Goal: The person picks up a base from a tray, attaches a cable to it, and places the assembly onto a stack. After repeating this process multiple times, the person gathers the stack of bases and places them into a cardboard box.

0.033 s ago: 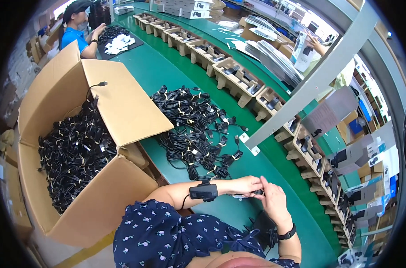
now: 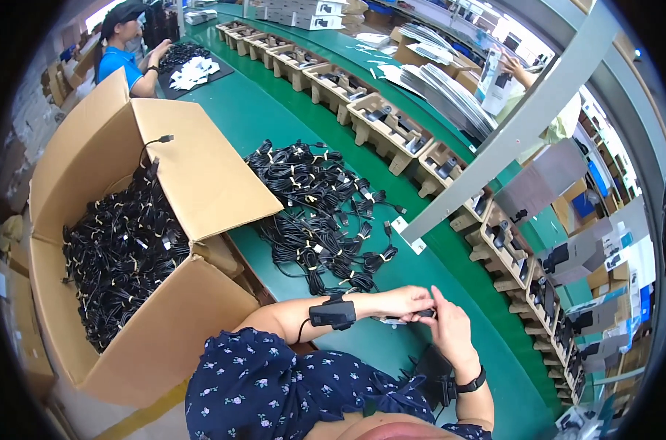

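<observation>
My left hand (image 2: 406, 302) is closed in a pinch on a small coiled black cable (image 2: 425, 314), and a shiny connector end (image 2: 392, 320) sticks out below the hand. From the other side, my right hand (image 2: 452, 330) grips the same cable, its index finger raised. The fingers hide much of the coil. On the green table just beyond lies a heap of black cables (image 2: 311, 194), bundled with pale ties, several USB plugs poking out. An open cardboard box (image 2: 208, 158) on the left is full of similar tied cables (image 2: 124, 253).
A conveyor (image 2: 450, 253) carries a row of brown moulded trays (image 2: 392, 139) with black parts. A grey metal post (image 2: 494, 139) rises from the table's far side. At the far left, a co-worker in blue (image 2: 120, 64) handles cables; another person's hand (image 2: 516, 67) holds a box.
The fingers of my right hand have shifted slightly, the index finger a little higher. Both hands remain at the cable.
</observation>
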The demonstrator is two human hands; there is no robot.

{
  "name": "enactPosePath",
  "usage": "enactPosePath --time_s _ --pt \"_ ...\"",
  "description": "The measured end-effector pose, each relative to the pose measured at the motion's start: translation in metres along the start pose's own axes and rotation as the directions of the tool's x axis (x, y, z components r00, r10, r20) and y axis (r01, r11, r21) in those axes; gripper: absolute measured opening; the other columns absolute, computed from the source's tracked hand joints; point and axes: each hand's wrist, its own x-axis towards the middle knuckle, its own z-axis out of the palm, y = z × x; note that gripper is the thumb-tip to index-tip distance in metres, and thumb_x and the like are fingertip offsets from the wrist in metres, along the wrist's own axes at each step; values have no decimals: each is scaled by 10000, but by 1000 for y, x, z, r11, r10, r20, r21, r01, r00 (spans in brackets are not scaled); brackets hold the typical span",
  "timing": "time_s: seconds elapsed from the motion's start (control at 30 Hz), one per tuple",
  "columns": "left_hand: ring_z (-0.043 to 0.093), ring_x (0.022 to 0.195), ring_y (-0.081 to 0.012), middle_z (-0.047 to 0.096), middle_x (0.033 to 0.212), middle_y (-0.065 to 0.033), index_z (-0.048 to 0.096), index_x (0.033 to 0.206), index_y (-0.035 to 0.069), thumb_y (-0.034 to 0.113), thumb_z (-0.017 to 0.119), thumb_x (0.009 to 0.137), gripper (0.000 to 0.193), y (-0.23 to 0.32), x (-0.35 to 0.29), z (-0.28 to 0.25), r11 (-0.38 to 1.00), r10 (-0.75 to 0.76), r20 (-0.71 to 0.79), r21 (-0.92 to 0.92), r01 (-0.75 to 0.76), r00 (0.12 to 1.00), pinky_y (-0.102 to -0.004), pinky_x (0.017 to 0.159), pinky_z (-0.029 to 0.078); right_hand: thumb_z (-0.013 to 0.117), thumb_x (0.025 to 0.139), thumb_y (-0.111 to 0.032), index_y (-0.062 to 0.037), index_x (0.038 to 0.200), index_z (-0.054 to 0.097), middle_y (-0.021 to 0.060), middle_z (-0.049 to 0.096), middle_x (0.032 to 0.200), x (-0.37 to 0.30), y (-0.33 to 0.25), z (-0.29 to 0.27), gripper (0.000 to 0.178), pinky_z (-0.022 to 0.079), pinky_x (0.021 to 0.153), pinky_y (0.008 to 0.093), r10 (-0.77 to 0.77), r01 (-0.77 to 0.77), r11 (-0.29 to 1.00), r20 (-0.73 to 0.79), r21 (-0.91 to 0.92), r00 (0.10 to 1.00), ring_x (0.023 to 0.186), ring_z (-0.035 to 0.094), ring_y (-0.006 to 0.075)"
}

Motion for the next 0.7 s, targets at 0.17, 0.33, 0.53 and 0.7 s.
enactPosePath --time_s 0.17,0.33,0.53,0.7 --pt "567 560 -80 603 792 -58 447 1057 52 263 487 969 232 12 -2 -1 994 107 -112 50 -102 988 -194 440 411 649 782 -116 -102 1102 596 117 564 735 -9 19 -14 325 455 567 380 34 -30 999 -118 33 992 644 573 295" --pt "572 592 -74 594 847 -36 456 1120 65 225 530 945 248 2 7 -5 994 75 -172 91 -60 982 -172 446 381 602 842 -73 -92 1111 622 117 630 881 -19 72 -37 271 482 642 330 261 -282 959 -438 18 860 739 614 280" --pt "557 615 -69 589 871 -42 506 1126 65 224 481 969 225 3 -3 -7 979 103 -166 190 -71 981 -161 444 348 554 905 -283 -122 1113 641 162 661 922 -21 158 -72 277 490 684 363 429 -580 814 -644 -30 634 812 637 321" --pt "555 622 -66 579 870 -39 510 1110 52 216 468 975 217 7 0 -5 970 102 -124 231 -71 987 -158 449 345 548 888 -346 -154 1055 659 119 668 880 -29 223 -92 277 502 670 385 377 -750 618 -749 -236 546 800 640 310"
